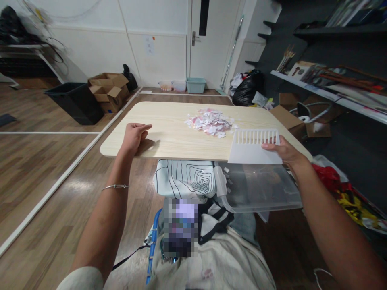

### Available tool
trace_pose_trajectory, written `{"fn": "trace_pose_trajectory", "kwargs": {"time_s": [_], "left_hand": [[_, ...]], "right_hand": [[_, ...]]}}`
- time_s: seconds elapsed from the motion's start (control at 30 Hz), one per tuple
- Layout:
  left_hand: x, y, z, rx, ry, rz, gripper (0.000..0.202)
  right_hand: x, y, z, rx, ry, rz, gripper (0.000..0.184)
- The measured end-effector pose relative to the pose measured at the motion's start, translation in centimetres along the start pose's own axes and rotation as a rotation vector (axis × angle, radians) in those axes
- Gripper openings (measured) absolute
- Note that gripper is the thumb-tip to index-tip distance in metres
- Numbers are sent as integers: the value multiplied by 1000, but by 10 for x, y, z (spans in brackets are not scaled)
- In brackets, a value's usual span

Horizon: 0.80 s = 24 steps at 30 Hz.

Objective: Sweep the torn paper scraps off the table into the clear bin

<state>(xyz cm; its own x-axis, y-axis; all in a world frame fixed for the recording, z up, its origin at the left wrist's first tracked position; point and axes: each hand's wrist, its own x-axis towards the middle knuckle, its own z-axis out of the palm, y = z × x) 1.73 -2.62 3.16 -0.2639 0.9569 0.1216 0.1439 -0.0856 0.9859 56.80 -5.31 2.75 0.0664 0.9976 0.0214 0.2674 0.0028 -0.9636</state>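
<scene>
Over the left part of the pale wooden tabletop (169, 143) is my left hand (136, 137), its fingers drawn together; the inner side is hidden, so anything held there cannot be made out. My right hand (286, 150) grips the right edge of a white plastic piece with a row of slots (254, 153), thumb on top, at the table's near edge. Beyond and left of this piece lies a heap of small white and pinkish paper-like pieces (211, 122). Below the table edge, a clear plastic lidded box or lid (260, 187) shows a few small pale pieces near its left end.
A patterned cushion-like thing (184, 177) and a blurred-out phone-like item (181, 227) are near my lap. A black bin (77, 102) and cardboard boxes (110, 90) stand left on the floor. Shelving (332, 94) runs along the right; a black bag (249, 88) sits behind the table.
</scene>
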Motion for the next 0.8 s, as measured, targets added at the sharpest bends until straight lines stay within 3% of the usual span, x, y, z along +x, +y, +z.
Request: {"fn": "trace_pose_trajectory", "kwargs": {"time_s": [0.3, 0.8], "left_hand": [[1, -2, -1, -7, -12, 15, 59], [4, -6, 0, -5, 9, -4, 59]], "right_hand": [[-4, -2, 4, 78, 72, 7, 46], [4, 12, -8, 108, 55, 3, 55]]}}
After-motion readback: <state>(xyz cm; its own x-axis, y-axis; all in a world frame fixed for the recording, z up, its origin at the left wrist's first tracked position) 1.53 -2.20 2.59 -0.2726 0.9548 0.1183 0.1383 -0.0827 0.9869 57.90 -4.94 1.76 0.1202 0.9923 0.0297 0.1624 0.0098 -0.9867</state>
